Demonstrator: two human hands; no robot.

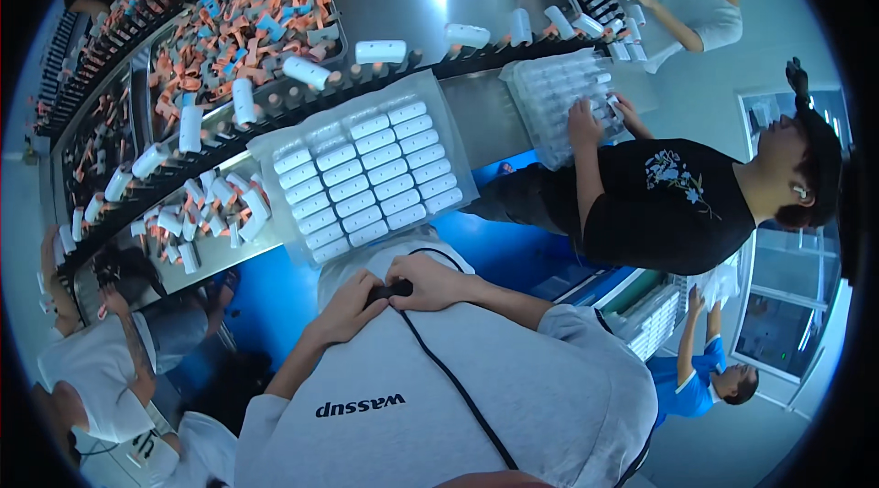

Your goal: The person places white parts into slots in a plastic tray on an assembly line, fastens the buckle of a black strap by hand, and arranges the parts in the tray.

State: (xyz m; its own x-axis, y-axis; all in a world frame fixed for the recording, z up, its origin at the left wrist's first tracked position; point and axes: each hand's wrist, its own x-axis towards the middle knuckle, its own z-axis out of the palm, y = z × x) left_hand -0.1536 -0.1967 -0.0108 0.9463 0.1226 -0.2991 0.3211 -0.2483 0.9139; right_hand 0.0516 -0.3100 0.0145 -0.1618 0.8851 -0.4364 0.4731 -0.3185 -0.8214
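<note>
In front of my shirt, both hands come together on a small black piece [396, 289] attached to a black cord [439, 369]. My left hand [352, 307] is closed on its left end, and my right hand [428, 283] is closed on the right end. What kind of piece it is cannot be made out under the fingers. Just beyond my hands lies a clear plastic tray [450, 122] with rows of white rounded cases [348, 186]. Neither hand touches that tray.
A curved conveyor with black pegs [412, 59] carries white cases past the tray. Behind it, a metal bin [341, 30] is heaped with orange, grey and blue parts. To the right, a person in black [659, 204] handles another clear tray [549, 94]. More workers surround the line.
</note>
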